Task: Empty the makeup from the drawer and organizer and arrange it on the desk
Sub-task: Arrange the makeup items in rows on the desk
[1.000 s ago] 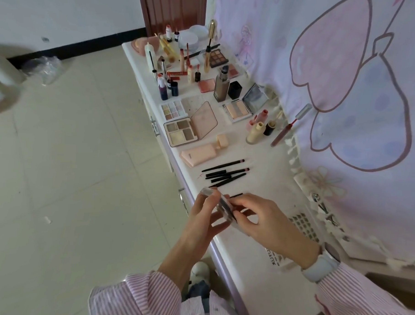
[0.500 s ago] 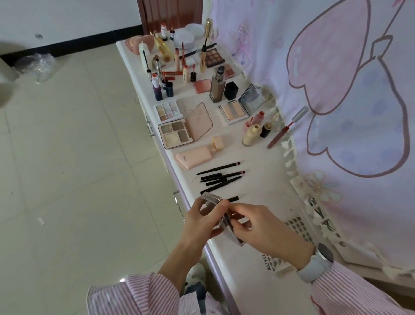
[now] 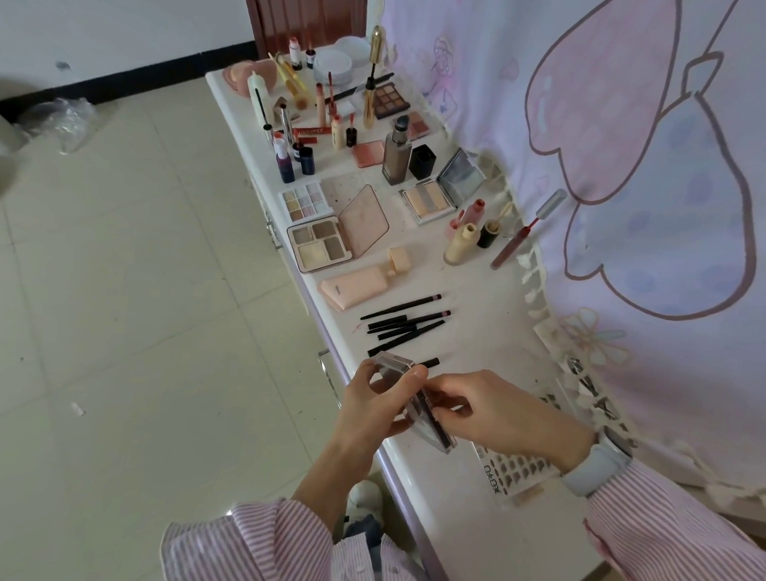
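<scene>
Compact pinched in left hand and right hand, long axis toward desk's far end.

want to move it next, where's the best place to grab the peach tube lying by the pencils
Grip the peach tube across its flat body, near the middle, coming from above. It lies flat with its cap end toward the wall; the pencils crowd its near side, and the open palette sits just beyond, so pinch its long edges.
</scene>
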